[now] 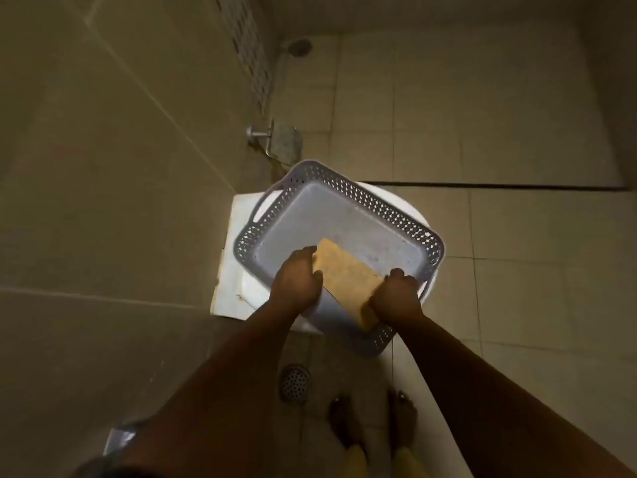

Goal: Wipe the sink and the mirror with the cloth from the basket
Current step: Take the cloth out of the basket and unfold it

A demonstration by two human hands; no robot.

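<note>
A grey perforated basket [362,198] sits on top of a white toilet [238,243] in the middle of the view. A folded yellow-tan cloth [348,276] lies at the basket's near side. My left hand [296,279] grips the cloth's left edge. My right hand [396,298] grips its right edge, over the basket's near rim. Both hands have fingers curled on the cloth. No sink or mirror is in view.
Tiled walls stand to the left and behind. A paper holder [284,139] and a shower head [300,46] are mounted at the back. A floor drain [294,382] lies below the toilet, beside my bare feet [372,426]. Tiled floor stretches to the right.
</note>
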